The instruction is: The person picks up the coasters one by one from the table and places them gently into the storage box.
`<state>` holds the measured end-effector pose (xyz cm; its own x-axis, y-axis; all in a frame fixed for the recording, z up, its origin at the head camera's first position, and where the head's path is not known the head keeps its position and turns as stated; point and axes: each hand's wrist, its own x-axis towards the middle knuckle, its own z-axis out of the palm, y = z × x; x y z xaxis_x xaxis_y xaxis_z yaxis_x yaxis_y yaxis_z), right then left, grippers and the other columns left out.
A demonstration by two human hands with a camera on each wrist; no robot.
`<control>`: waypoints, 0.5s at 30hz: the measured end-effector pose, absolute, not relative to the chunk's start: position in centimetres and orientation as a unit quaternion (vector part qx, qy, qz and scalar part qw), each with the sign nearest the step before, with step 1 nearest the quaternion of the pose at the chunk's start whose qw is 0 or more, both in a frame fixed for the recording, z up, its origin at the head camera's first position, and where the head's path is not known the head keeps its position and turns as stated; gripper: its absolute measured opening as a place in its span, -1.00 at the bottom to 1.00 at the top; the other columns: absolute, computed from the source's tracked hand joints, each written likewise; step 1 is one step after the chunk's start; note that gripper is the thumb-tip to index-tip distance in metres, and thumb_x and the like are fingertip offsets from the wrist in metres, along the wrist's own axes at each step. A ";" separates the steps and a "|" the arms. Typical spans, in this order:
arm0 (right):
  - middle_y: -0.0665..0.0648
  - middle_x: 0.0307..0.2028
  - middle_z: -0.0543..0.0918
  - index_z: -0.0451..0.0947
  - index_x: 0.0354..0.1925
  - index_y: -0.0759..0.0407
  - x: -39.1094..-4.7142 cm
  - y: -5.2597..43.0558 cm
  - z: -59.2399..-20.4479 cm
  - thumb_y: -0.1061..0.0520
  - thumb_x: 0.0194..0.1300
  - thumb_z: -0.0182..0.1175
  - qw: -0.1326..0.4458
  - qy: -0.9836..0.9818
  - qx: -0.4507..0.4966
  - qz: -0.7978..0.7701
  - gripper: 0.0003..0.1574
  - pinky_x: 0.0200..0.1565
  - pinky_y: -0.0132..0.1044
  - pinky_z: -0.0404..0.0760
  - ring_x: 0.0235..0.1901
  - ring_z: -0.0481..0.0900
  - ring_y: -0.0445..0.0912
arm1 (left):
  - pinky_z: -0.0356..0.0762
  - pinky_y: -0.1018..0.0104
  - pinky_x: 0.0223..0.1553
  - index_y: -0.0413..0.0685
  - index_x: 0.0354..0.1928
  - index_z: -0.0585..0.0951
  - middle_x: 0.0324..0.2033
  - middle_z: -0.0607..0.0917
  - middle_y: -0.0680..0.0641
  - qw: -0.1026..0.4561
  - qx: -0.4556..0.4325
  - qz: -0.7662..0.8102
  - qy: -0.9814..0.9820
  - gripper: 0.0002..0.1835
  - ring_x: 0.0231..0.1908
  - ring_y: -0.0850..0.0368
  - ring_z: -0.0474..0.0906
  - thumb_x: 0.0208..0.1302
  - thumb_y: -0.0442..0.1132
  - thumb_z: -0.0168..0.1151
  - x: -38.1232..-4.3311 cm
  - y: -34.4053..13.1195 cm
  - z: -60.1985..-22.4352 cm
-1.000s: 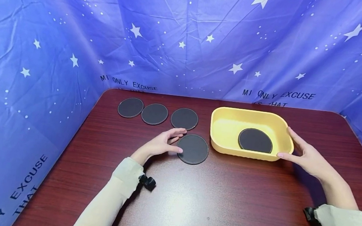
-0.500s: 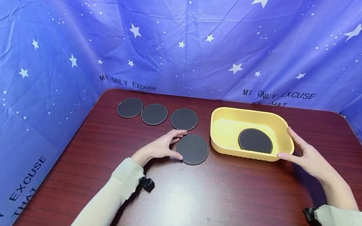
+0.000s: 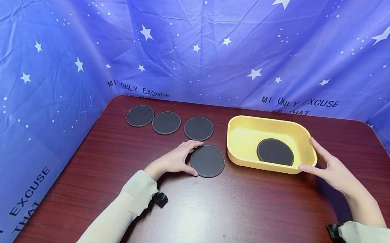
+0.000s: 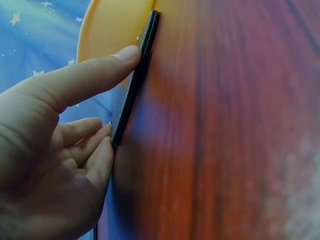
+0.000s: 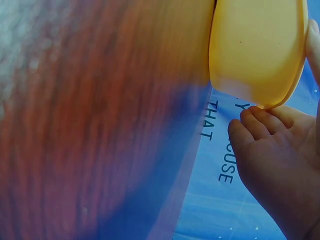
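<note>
In the head view my left hand point(image 3: 178, 158) spans the left side of a round black coaster point(image 3: 208, 161) with stitched edging. Its thumb lies at the near edge, the index finger at the far edge. The left wrist view shows the coaster point(image 4: 134, 82) edge-on between thumb and fingers, low over the table. My right hand point(image 3: 334, 171) holds the right end of a yellow rectangular bin point(image 3: 265, 165), thumb at the front corner and index finger along the far side. Inside the bin lies another black coaster point(image 3: 275, 151). From the right wrist, fingers show against the bin's end wall point(image 5: 257, 50).
Three more black coasters lie in a row toward the back: one at left point(image 3: 140, 115), a middle one point(image 3: 166, 123) and a right one point(image 3: 198, 128). The dark red wooden table point(image 3: 259, 223) ends at a blue star-printed curtain point(image 3: 203, 39).
My left thumb has slid from the coaster's left side toward its near edge, and the index finger has come to its far edge. The right hand and bin stay in place.
</note>
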<state>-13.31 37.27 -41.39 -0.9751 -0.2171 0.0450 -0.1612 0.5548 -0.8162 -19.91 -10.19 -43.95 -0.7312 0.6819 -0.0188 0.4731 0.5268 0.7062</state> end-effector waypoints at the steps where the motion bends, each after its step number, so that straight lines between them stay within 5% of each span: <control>1: 0.30 0.58 -0.17 -0.26 0.60 0.09 -13.3 37.2 -41.4 0.34 0.29 0.27 0.030 0.881 -0.105 -0.460 0.19 0.13 -0.90 0.16 0.26 0.06 -0.70 | 0.38 0.04 0.40 -0.18 0.48 0.21 0.38 0.35 -0.19 0.144 0.337 0.343 0.865 0.08 0.34 -0.12 0.32 -0.08 -0.15 0.62 -19.9 -10.1 -43.9; 15: 0.33 0.58 -0.20 -0.29 0.58 0.19 -13.4 37.5 -41.6 0.39 0.28 0.25 0.022 0.877 -0.127 -0.464 0.19 0.14 -0.91 0.13 0.28 0.04 -0.68 | 0.29 -0.07 0.42 -0.05 0.48 0.25 0.39 0.33 -0.14 0.123 0.334 0.304 0.884 0.06 0.37 -0.13 0.18 -0.10 -0.19 0.63 -19.1 -9.3 -43.5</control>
